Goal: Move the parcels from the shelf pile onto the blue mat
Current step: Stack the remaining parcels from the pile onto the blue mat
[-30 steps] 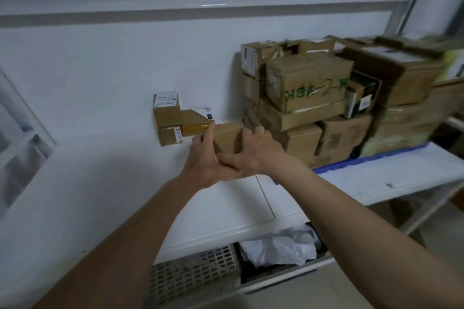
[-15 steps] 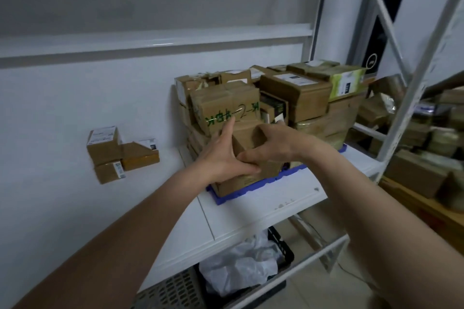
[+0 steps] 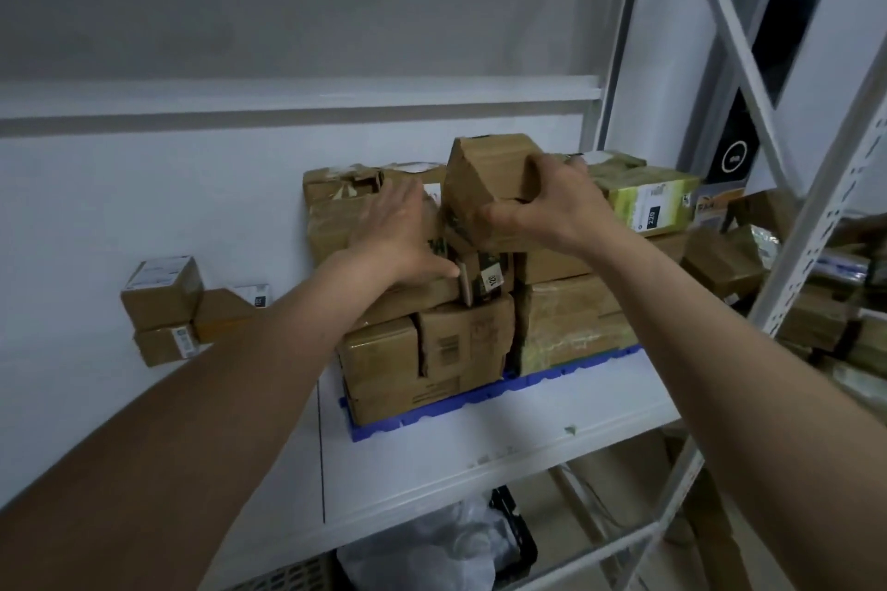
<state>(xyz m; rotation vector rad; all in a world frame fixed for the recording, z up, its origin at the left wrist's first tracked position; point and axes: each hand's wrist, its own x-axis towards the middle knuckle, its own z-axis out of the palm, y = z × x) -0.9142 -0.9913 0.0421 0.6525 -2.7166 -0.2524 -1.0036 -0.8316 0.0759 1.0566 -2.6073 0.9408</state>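
A stack of brown cardboard parcels point(image 3: 446, 346) stands on the blue mat point(image 3: 485, 398) on the white shelf. My right hand point(image 3: 542, 206) grips a small brown parcel point(image 3: 485, 178), tilted, at the top of that stack. My left hand point(image 3: 398, 230) lies flat with spread fingers against the stack's upper left boxes, holding nothing. Three small parcels point(image 3: 163, 298) remain in a little pile at the left, against the wall.
The white shelf board point(image 3: 456, 451) has bare room in front of the mat. A metal upright with diagonal braces point(image 3: 816, 216) stands at the right, more parcels behind it. Below the shelf sit a dark crate with white plastic point(image 3: 441, 547) and a grey basket.
Both hands carried the small parcel from the left pile to the stack on the mat and raised it to the top. The left hand has let go and rests on the stack.
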